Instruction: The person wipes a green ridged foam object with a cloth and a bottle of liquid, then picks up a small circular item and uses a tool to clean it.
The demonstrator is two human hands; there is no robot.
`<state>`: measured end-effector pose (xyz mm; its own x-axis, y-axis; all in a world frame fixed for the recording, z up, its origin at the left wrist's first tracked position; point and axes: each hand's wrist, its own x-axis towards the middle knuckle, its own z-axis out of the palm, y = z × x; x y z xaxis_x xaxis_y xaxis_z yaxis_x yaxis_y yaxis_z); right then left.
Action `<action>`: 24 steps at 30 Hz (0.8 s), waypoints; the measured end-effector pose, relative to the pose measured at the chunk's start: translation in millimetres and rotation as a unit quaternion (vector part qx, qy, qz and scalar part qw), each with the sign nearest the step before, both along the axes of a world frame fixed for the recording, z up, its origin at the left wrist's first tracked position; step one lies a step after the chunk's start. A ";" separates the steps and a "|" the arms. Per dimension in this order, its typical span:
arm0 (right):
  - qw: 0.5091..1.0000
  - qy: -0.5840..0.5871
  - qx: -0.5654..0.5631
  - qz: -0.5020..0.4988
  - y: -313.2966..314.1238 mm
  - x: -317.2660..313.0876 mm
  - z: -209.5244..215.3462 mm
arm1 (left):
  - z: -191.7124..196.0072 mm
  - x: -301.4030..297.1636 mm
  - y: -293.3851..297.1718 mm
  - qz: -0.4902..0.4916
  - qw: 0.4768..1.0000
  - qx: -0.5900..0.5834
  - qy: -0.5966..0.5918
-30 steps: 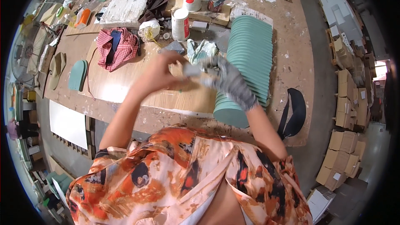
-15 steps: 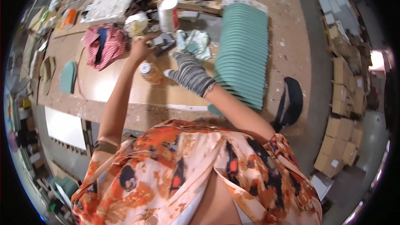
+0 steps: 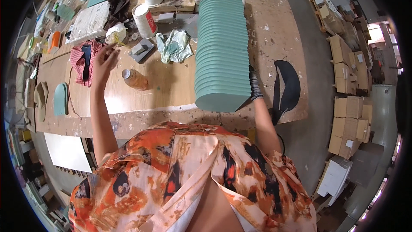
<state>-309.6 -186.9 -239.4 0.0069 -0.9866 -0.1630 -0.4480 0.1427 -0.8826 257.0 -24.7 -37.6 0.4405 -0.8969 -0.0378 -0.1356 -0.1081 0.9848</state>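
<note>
Loosely curled left hand (image 3: 105, 59); right (image 3: 255, 87) against green stack (image 3: 221, 53).

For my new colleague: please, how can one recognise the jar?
Find the long, ridged green stack on the worktable. Left of its near end is the jar. Its see-through amber body distinguishes it from the opaque white canisters farther back.

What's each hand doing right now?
Left hand: open, near the checked cloth.
Right hand: partly hidden by the green stack; can't tell if open.
</note>
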 end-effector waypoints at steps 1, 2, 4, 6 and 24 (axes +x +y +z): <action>1.000 -0.004 0.006 0.010 -6.3 2.2 -8.2 | 22.0 -7.5 5.0 0.014 1.000 -0.010 0.026; 0.999 0.026 0.039 0.002 -8.0 2.2 -10.2 | 43.3 -16.9 9.0 0.029 0.998 -0.041 -0.033; 0.986 0.155 0.049 0.032 -13.6 23.3 -2.5 | 57.8 -25.5 20.7 0.026 0.990 -0.135 -0.035; 0.994 -0.103 0.036 0.025 1.7 8.3 -15.0 | 77.6 -47.7 19.7 0.007 0.985 -0.170 -0.036; 0.616 0.650 -0.377 0.238 -85.4 131.3 144.9 | -42.2 -261.7 -1.7 -0.290 0.936 -0.047 -0.194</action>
